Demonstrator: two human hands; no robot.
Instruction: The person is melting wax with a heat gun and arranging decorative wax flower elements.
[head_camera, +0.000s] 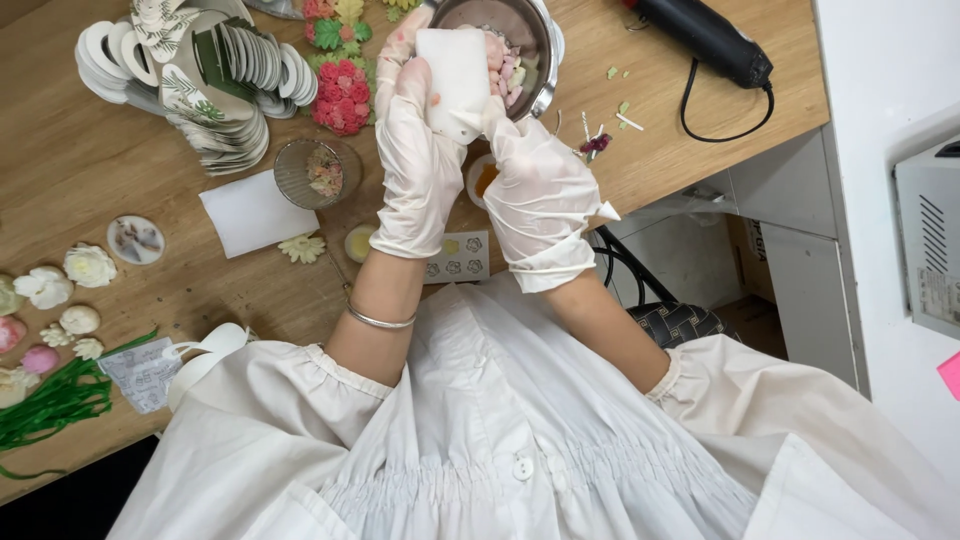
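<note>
Gloved hands meet over the steel bowl (540, 60) at the table's far edge. Left hand (420, 160) and right hand (540, 195) both clamp fingers around the white mould block (455, 75), long axis upright (mouth unseen).

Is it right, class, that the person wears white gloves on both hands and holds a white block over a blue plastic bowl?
Not quite. In the head view both hands, left hand and right hand, do wear white gloves and hold the white block, but the bowl beneath it is shiny metal, not blue plastic.
</note>
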